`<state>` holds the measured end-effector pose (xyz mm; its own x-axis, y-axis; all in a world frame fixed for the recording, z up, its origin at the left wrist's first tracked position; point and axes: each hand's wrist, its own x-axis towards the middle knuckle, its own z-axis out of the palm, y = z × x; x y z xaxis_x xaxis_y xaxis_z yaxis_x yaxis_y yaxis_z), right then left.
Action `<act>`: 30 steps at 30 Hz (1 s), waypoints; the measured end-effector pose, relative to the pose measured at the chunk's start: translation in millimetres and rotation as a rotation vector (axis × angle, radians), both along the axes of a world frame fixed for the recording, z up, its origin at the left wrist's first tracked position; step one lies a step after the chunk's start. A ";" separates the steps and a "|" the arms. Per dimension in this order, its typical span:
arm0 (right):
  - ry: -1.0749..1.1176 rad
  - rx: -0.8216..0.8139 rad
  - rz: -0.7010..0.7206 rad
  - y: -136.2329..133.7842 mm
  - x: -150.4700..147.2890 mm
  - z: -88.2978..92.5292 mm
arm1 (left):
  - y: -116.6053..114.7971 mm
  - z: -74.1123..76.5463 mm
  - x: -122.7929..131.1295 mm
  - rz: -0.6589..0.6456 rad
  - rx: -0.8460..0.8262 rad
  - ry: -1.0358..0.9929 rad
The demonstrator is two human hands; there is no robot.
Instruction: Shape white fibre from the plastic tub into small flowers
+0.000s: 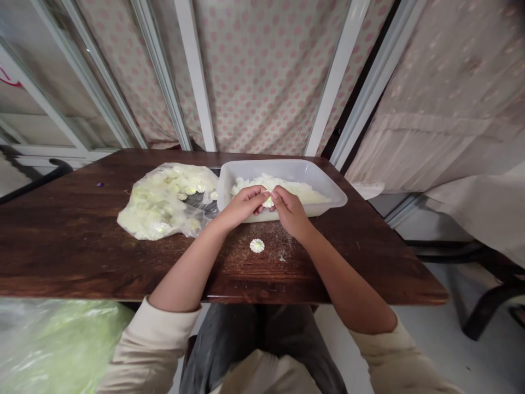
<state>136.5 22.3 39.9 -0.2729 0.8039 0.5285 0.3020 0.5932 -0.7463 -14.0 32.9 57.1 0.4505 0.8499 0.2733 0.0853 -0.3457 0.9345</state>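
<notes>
Both hands meet over the near rim of a translucent plastic tub [328, 207] that holds many small whitish pieces [303, 191]. Between the fingertips of my left hand [248, 203] and my right hand [290, 210] is a small white and pale-green artificial flower [268, 202]. Each hand is closed in a pinch on it, and the fingers cover part of it. A similar round, scalloped flower [257, 245] lies flat on the table just below the hands.
On the dark wooden table [82, 235], an open clear bag [151, 208] of pale flowers lies left of the tub. Fine crumbs [283, 258] dot the wood near me. A large bag with green contents [77, 345] sits at lower left. Curtained glass panels [262, 71] stand behind the table.
</notes>
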 end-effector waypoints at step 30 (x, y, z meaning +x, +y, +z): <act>-0.011 0.017 -0.166 5.2 4.7 -0.3 | 0.0 -1.0 0.4 -0.014 0.084 0.020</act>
<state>141.3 27.6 39.6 -0.1424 0.8296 0.5399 0.4050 0.5466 -0.7330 -13.6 32.9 56.1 0.4683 0.8180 0.3341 0.0986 -0.4241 0.9002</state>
